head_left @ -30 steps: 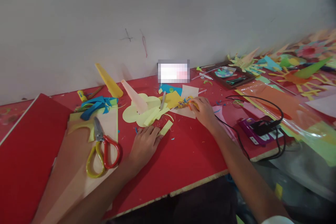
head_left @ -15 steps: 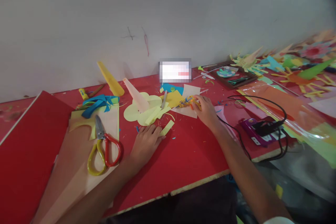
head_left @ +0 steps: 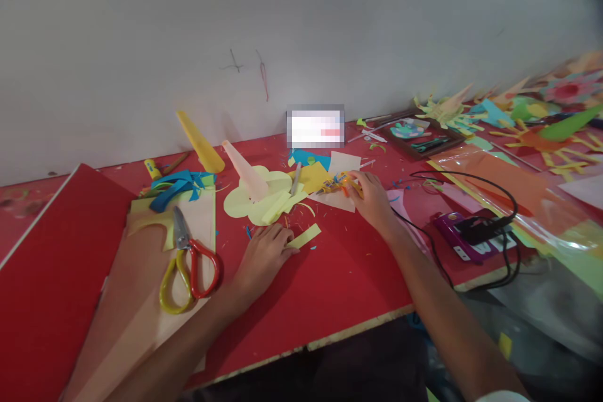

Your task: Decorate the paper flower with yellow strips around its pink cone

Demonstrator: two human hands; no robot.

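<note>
My left hand [head_left: 266, 250] rests on the red table [head_left: 339, 282], fingers closed on one end of a pale yellow paper strip [head_left: 305, 237]. Just beyond it lies a pale yellow flower-shaped paper [head_left: 240, 202] with a pale pink paper cone [head_left: 245, 171] standing on it. My right hand [head_left: 371, 198] is closed around a small orange-handled tool [head_left: 349, 186]. Its far end is lost among blue and yellow shreds, so its exact kind is unclear. Under it is a pale paper piece [head_left: 342, 202]. Large scissors [head_left: 184, 264] with red and yellow handles lie left of my left hand.
A yellow cone [head_left: 200, 144], blue paper strips [head_left: 172, 188] and a glue stick [head_left: 152, 169] are at the back left. At right are a purple box [head_left: 455, 235] with a black cable [head_left: 511, 191], a dark tray [head_left: 426, 144] and orange sheets [head_left: 494, 176].
The paper strip under my left hand has turned and reaches further to the right. My right hand has hardly moved, still closed on the orange-handled tool. The view has shifted slightly.
</note>
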